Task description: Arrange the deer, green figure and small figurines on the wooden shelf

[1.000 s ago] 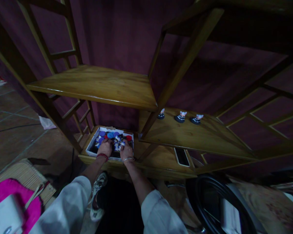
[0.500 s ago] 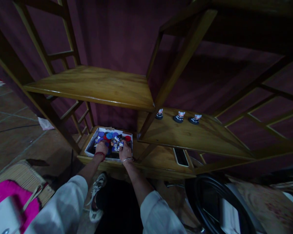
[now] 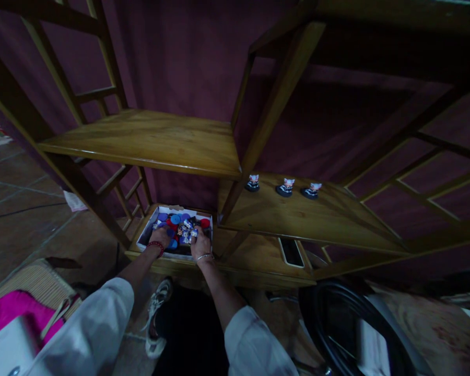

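Observation:
A white cardboard box stands on the lowest shelf, filled with small cartoon figurines and round discs in blue, red and purple. My left hand, with a red bead bracelet at the wrist, reaches into its left side. Its fingertips are down among the discs by a dark blue one, too unclear to show a grip. At the right side of the box, my right hand is closed on a small white-and-blue figurine. A light blue disc lies near the back.
Three figurines on dark round bases, the middle one included, stand on the right shelf. A phone-like dark panel with a white frame lies below. Another wooden shelf overhangs the box. Black coiled tubing sits lower right.
My left hand has shifted slightly left within the box, uncovering a blue disc and red discs beside it. My right hand stays near the figurines. The view has moved slightly.

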The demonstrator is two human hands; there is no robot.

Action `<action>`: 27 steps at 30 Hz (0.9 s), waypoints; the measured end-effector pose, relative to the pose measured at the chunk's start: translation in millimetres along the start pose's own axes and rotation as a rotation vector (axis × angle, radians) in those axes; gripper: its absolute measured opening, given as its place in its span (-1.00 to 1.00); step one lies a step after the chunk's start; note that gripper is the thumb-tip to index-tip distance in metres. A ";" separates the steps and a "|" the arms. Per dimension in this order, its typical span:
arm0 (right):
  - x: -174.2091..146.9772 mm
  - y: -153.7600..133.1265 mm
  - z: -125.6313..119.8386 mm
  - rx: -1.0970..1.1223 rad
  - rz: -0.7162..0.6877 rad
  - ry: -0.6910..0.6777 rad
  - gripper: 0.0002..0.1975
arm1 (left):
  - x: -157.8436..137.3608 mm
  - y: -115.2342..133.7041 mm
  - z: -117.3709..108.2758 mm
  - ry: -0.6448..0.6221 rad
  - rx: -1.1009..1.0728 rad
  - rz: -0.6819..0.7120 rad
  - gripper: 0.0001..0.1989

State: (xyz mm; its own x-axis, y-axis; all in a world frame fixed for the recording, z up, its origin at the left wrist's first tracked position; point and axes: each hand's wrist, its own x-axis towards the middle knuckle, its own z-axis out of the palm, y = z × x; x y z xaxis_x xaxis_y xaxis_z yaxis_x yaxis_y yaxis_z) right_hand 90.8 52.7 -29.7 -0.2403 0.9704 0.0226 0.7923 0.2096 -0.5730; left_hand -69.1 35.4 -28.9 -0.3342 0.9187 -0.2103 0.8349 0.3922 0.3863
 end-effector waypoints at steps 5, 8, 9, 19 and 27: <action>-0.8 -0.3 -0.7 -0.020 -0.003 0.001 -0.62 | -2.8 3.9 4.7 0.004 0.066 -0.031 -0.55; -0.8 -0.5 -0.7 -0.029 0.001 0.000 -0.62 | -2.7 4.6 7.8 0.014 0.080 -0.042 -0.55; -0.7 -0.5 -0.5 -0.027 -0.001 0.000 -0.62 | -2.5 4.5 8.6 0.016 0.079 -0.046 -0.56; 0.3 -0.8 0.2 -0.036 0.005 -0.011 -0.61 | -3.8 3.6 9.8 0.012 0.063 -0.067 -0.57; 0.6 -1.5 -0.7 -0.023 -0.003 -0.011 -0.63 | -5.3 4.8 10.4 0.010 0.061 -0.057 -0.57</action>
State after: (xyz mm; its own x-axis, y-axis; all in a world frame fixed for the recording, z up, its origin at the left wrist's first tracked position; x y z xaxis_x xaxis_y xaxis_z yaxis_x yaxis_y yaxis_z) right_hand 89.8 53.0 -28.2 -0.2485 0.9685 0.0150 0.8045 0.2150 -0.5536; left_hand -58.8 32.0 -35.2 -0.3863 0.8955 -0.2209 0.8392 0.4407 0.3186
